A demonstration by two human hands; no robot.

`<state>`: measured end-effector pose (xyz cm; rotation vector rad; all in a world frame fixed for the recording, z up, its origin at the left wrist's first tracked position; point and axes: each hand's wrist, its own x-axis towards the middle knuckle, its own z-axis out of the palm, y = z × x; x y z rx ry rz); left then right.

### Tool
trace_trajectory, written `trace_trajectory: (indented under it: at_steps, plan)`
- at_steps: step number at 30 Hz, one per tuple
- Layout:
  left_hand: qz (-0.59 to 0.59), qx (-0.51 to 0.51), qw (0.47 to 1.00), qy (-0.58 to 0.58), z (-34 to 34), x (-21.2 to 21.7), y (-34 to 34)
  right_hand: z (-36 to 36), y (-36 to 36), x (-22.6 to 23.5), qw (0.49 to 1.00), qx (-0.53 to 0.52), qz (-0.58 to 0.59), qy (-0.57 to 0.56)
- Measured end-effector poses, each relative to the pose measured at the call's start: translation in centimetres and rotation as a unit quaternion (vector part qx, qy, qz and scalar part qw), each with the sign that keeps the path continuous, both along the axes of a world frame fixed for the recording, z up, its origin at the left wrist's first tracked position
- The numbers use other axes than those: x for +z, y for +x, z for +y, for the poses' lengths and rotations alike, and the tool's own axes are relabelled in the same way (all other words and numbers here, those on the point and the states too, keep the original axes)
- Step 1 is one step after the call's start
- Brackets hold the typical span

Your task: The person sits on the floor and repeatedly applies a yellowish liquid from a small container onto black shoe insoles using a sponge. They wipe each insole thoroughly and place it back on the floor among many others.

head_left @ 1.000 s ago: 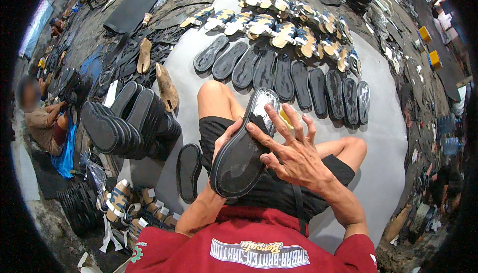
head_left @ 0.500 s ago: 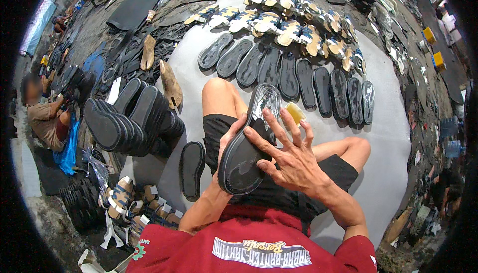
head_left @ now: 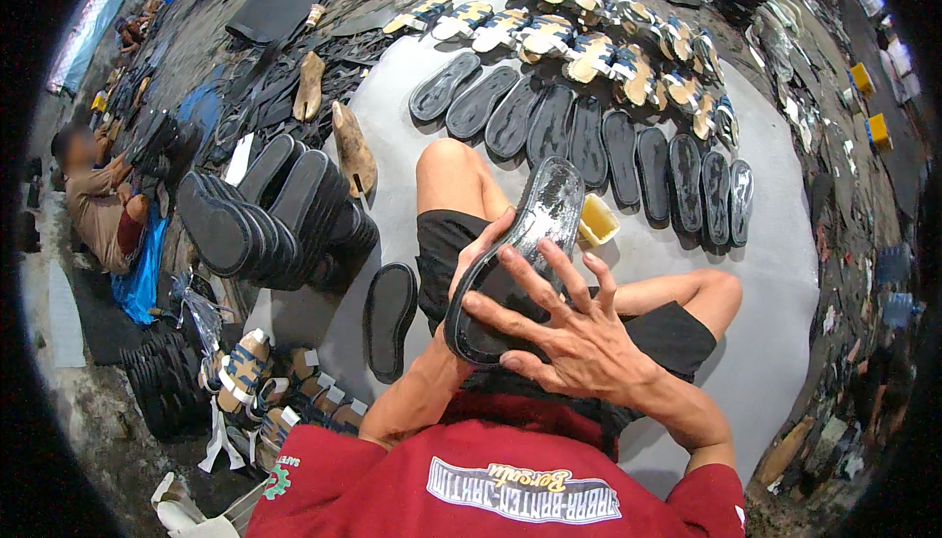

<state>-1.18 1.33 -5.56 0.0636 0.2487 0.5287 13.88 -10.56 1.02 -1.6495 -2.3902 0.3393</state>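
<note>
A black shoe sole [head_left: 549,206] lies tilted over my lap, its far end shiny with a wet smear. My left hand [head_left: 483,243] grips it along the left edge, thumb on the rim and the other fingers hidden underneath. My right hand [head_left: 589,337] rests on its upper face with fingers spread, the fingertips touching the middle and near part. Just right of the sole stands a small yellowish tub [head_left: 599,221]. Beyond my knees, a curved row of black soles [head_left: 587,145] lies on the grey sheet, several with glossy faces.
Behind that row stand sandals with blue and white straps [head_left: 546,37]. Left are stacked black soles [head_left: 231,229], a single sole [head_left: 391,322] and wooden shoe lasts [head_left: 353,150]. More sandals [head_left: 243,371] lie lower left. A person [head_left: 103,204] sits at far left. Scraps litter the floor.
My right fingers have slid from the far part of the sole toward its near end. More of the far end now shows, shiny. My left hand keeps its hold.
</note>
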Motion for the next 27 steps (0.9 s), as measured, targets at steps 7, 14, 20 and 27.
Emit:
trace_trajectory:
  at_steps: [7, 14, 20, 27]
  plan:
    - [0.011, -0.048, 0.999, -0.005, 0.4, -1.0, -0.3, -0.6, -0.3, 0.5, 0.999, 0.039, -0.016, 0.025]
    - [-0.009, -0.052, 0.995, -0.086, 0.7, 1.1, 0.6, -0.6, 2.1, -0.3, 0.995, 0.075, 0.069, -0.001]
    - [0.068, 0.002, 0.998, -0.01, 1.4, -1.0, 0.1, -1.0, 1.6, -2.3, 0.992, 0.02, 0.125, -0.02]
    - [-0.048, -0.067, 0.996, -0.026, 2.1, -0.3, 0.1, -0.8, 0.6, -3.2, 0.982, 0.046, 0.183, -0.004]
